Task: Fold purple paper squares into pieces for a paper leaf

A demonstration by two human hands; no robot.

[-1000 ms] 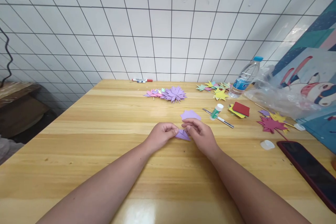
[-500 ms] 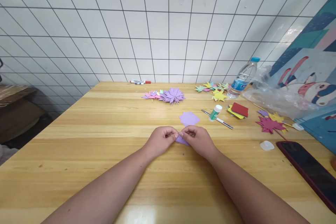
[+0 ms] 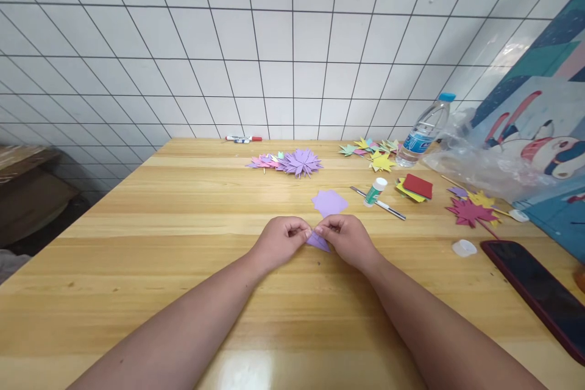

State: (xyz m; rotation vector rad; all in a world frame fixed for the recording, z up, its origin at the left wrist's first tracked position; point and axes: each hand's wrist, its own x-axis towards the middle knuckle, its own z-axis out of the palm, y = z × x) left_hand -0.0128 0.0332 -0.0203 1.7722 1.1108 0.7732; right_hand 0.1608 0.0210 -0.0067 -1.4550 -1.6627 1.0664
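A small folded piece of purple paper (image 3: 319, 242) is pinched between my two hands, just above the wooden table. My left hand (image 3: 284, 241) grips its left edge with thumb and forefinger. On the other side, my right hand (image 3: 346, 237) is closed on the same paper, thumbs nearly meeting at its top. Part of the piece is hidden by the fingers. Just beyond my hands lies a flat purple paper (image 3: 329, 202) with a jagged outline. A glue stick (image 3: 375, 192) with a white cap and a slim pen-like craft knife (image 3: 387, 210) lie to its right.
Purple paper leaves (image 3: 300, 163) and pink ones sit at the back, near markers (image 3: 244, 139). To the right are a water bottle (image 3: 423, 132), red and yellow paper squares (image 3: 417, 187), a crimson paper leaf (image 3: 470, 212), a clear cap (image 3: 464, 248) and a phone (image 3: 534, 295).
Both hands keep their pinch on the purple paper, and slightly more of its lower part shows now. The view has tilted a little; the other things stay in place.
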